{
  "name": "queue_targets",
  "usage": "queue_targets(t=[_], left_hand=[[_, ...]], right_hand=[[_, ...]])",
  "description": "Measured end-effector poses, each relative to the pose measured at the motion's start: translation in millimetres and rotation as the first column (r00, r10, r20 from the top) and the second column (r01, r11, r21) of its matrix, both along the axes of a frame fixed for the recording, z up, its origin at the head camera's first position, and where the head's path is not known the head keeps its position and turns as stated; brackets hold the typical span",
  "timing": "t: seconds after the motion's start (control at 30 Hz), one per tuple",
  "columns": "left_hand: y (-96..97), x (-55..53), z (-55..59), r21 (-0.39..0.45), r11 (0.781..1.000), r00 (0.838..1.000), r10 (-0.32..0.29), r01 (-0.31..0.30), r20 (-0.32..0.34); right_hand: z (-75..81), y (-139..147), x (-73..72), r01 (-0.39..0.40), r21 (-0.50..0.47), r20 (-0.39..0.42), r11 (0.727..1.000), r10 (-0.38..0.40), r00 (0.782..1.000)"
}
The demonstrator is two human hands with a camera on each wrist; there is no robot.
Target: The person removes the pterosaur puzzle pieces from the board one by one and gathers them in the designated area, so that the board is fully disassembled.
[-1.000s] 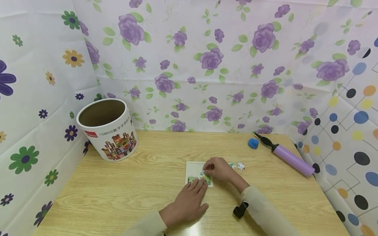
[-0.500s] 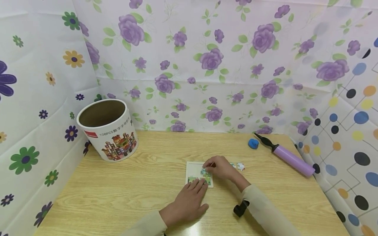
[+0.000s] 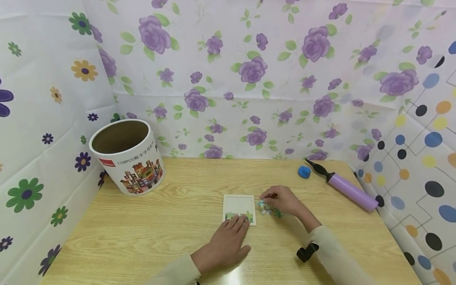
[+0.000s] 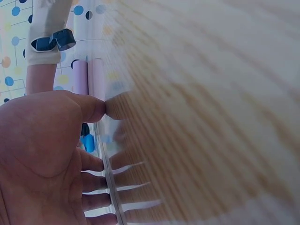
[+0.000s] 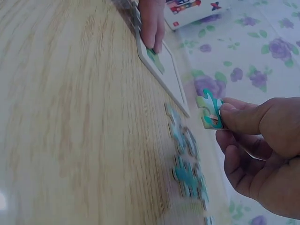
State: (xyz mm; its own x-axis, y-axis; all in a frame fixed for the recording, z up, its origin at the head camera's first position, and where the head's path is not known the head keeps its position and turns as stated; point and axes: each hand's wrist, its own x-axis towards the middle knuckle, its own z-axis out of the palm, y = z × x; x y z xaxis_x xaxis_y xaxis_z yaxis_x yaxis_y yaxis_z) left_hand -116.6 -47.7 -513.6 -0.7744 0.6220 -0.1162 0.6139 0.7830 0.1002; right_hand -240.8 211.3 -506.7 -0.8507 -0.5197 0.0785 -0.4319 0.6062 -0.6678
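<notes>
A small square puzzle tray (image 3: 239, 202) lies on the table, with green pieces (image 3: 248, 217) along its near edge. My left hand (image 3: 227, 242) lies flat with its fingertips on those pieces, partly covering them. To the right of the tray, my right hand (image 3: 284, 200) pinches a green and white jigsaw piece (image 5: 212, 111) between thumb and index finger, raised above the table. Several loose jigsaw pieces (image 5: 186, 177) lie on the table beneath that hand. In the left wrist view, the left palm (image 4: 37, 140) and fingertips show, but the tray is hard to make out.
A large white printed bucket (image 3: 128, 158) stands at the back left. At the right lie a purple hand pump (image 3: 350, 190) with a black nozzle and a small blue object (image 3: 304, 171). Patterned cloths (image 3: 228, 118) enclose the table's back and sides.
My right hand has moved right, off the tray, carrying the piece that was over the tray's right side. My left hand has stayed in place. The head view has shifted slightly.
</notes>
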Motion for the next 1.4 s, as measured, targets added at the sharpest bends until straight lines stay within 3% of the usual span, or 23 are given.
queue_targets(t=[0.37, 0.73, 1.07, 1.4], left_hand=[[-1.6, -0.2, 0.3, 0.004, 1.0, 1.0, -0.013, 0.013, -0.007], [-0.9, -0.8, -0.7, 0.011, 1.0, 1.0, -0.021, 0.021, -0.012], [-1.9, -1.7, -8.4, 0.017, 0.999, 0.997, -0.042, 0.043, -0.071], [-0.7, -2.1, -5.4, 0.01, 0.999, 0.999, -0.037, 0.037, -0.03]], right_hand=[[-5.0, 45.1, 5.0, 0.095, 0.032, -0.053, 0.995, -0.093, 0.994], [-8.8, 76.2, 15.9, 0.151, 0.069, -0.052, 0.986, -0.148, 0.988], [-21.9, 87.5, 19.3, 0.185, 0.079, -0.03, 0.979, -0.184, 0.983], [-28.2, 87.2, 19.5, 0.198, 0.073, -0.019, 0.978, -0.197, 0.98]])
